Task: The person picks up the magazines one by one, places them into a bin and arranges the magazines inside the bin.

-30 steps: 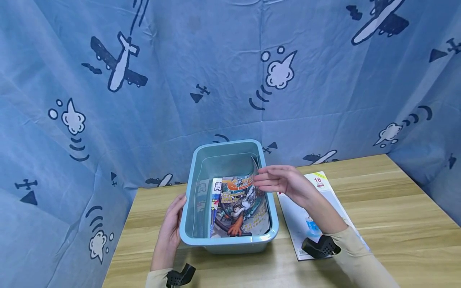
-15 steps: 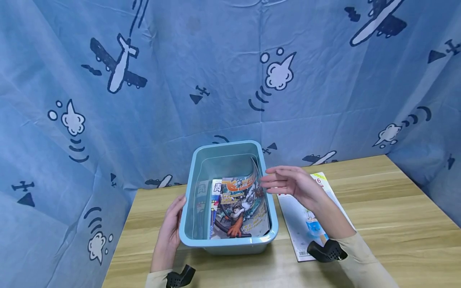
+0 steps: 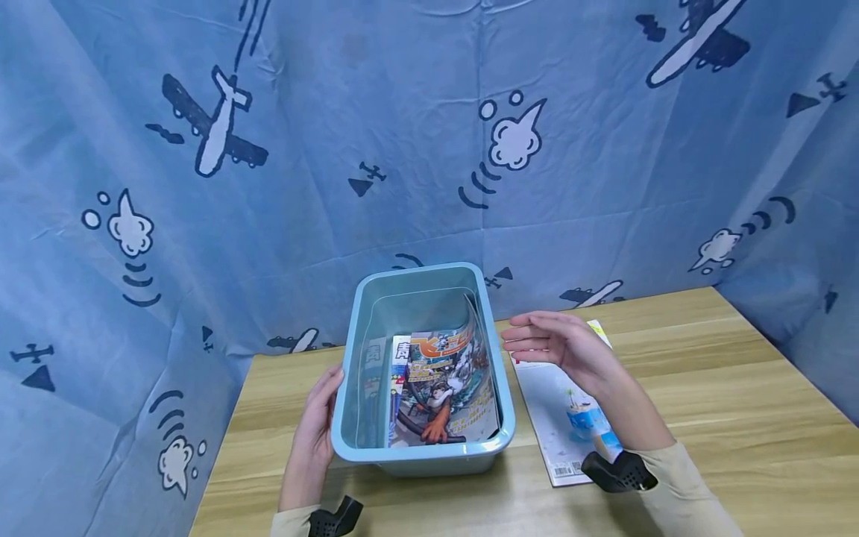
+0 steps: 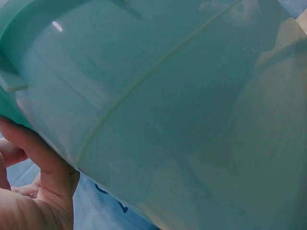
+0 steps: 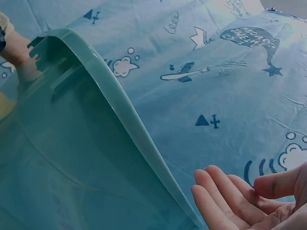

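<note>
A light blue plastic bin (image 3: 429, 450) stands on the table in the middle of the head view. Inside it lie magazines: a colourful cover (image 3: 439, 395) on top, its far right corner bent up against the wall, and a white-edged magazine (image 3: 400, 373) at its left. My left hand (image 3: 317, 421) holds the bin's left side at the rim; the left wrist view shows its fingers against the outer wall. To the bin's right, my right hand (image 3: 564, 347) is held with fingers extended and nothing in them. Below it another magazine (image 3: 546, 403) lies on the table, partly covered by the hand and forearm.
The wooden table (image 3: 731, 388) extends to the right and reaches back to a blue curtain (image 3: 403, 149) printed with planes and clouds. A black wrist camera (image 3: 620, 471) sits on the right sleeve, another (image 3: 335, 518) on the left.
My right hand has moved right, from over the bin's right rim to over the table beside it. The left hand has stayed at the bin's left side.
</note>
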A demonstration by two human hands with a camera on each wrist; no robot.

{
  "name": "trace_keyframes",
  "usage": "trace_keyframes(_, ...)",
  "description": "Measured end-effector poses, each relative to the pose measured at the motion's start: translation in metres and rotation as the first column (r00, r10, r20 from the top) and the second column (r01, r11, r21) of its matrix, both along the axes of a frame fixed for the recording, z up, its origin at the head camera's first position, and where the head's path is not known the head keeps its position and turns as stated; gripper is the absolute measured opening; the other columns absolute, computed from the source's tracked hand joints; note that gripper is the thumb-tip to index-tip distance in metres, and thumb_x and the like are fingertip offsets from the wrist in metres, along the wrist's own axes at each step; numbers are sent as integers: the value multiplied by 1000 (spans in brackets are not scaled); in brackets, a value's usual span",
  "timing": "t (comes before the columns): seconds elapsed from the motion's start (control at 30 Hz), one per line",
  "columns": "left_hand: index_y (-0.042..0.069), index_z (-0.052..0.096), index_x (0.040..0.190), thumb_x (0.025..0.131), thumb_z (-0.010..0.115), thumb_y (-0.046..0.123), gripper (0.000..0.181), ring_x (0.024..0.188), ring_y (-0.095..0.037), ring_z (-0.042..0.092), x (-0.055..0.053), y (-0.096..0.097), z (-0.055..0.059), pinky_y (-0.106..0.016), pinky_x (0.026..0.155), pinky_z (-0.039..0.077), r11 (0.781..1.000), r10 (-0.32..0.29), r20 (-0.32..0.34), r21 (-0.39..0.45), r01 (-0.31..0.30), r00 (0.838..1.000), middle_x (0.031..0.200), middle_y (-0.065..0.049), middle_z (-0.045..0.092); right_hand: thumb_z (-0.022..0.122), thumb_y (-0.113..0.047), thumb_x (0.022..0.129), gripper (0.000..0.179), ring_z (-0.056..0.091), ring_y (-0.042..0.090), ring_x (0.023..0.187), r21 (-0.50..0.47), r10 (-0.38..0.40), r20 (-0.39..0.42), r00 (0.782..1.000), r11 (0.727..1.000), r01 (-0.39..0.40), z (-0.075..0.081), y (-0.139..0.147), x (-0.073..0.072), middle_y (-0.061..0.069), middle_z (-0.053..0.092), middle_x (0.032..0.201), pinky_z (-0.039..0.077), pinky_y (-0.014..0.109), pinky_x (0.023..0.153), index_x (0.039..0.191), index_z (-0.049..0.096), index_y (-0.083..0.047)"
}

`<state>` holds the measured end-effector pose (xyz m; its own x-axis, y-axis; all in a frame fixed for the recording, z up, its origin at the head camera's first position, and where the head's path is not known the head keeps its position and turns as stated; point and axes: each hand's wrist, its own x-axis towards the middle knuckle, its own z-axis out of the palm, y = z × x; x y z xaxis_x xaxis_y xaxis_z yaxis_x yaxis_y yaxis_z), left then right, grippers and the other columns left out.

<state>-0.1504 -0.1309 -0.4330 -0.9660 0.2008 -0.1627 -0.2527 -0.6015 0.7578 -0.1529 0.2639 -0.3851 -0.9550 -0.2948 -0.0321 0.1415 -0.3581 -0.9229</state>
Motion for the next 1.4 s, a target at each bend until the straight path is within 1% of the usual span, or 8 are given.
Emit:
trace_keyframes(0.1, 10, 64, 122, 110, 53, 20, 19, 97, -13, 74, 0, 0, 2, -25, 89, 61, 1000, 7, 13, -2, -7, 1000, 111, -6, 74, 47, -11, 111, 27, 76, 26, 98, -9, -17, -6, 1000, 1000, 17, 0, 5, 2, 13, 77, 105, 64, 39, 89, 113, 72, -2)
trace_keyframes(0.27, 13, 66, 122, 110, 54, 23, 19, 98, -12, 74, 1, -1, 1, -26, 90, 61, 999, 28, 49, -22, -27, 998, 113, -5, 73, 46, -10, 111, 29, 76, 26, 97, -17, -25, -1, 1000, 1000, 25, -2, 10, 5, 12, 77, 104, 64, 39, 89, 110, 74, -5)
trace_keyframes(0.43, 14, 67, 121, 109, 55, 23, 19, 97, -12, 74, 3, -1, 0, -25, 88, 61, 999, 32, 46, -20, -31, 998, 111, -4, 74, 45, -9, 111, 29, 76, 28, 98, -47, -18, -12, 1000, 999, 17, -4, 15, 7, 13, 77, 105, 63, 39, 89, 110, 74, -5)
trace_keyframes(0.6, 14, 67, 119, 110, 55, 23, 18, 97, -11, 74, 4, -2, 0, -25, 89, 61, 1000, 19, 34, -16, -18, 999, 112, -4, 74, 43, -10, 112, 32, 76, 26, 98, -54, -30, 5, 1000, 998, 30, -7, 19, 8, 12, 77, 105, 63, 38, 88, 109, 75, -7)
trace_keyframes(0.83, 15, 68, 117, 109, 55, 23, 18, 96, -11, 74, 3, -3, 3, -25, 89, 61, 1000, 26, 65, -9, -25, 998, 111, -4, 74, 40, -8, 113, 34, 76, 25, 98, -99, -18, -21, 1000, 995, 16, -9, 26, 9, 13, 77, 107, 64, 38, 88, 112, 75, -8)
trace_keyframes(0.97, 14, 67, 118, 109, 56, 24, 17, 96, -11, 74, 2, -2, 4, -25, 89, 61, 1000, 28, 72, -14, -27, 997, 111, -4, 74, 42, -8, 112, 32, 76, 26, 99, -107, -41, -25, 999, 994, 38, -8, 31, 10, 13, 77, 108, 63, 38, 88, 112, 74, -7)
trace_keyframes(1.17, 14, 67, 117, 109, 56, 24, 17, 95, -11, 74, 0, -1, 4, -24, 88, 61, 1000, 18, 63, -12, -18, 998, 109, -4, 74, 42, -7, 112, 33, 76, 25, 100, -150, -54, -10, 999, 987, 52, -8, 42, 13, 14, 77, 109, 63, 37, 88, 112, 75, -6)
trace_keyframes(1.4, 15, 68, 116, 110, 54, 24, 18, 95, -11, 74, 1, -2, 2, -25, 89, 61, 999, 14, 31, -45, -12, 999, 112, -5, 74, 40, -7, 113, 35, 76, 27, 101, -177, -48, -2, 999, 983, 47, -10, 50, 15, 15, 76, 111, 63, 38, 88, 113, 74, -4)
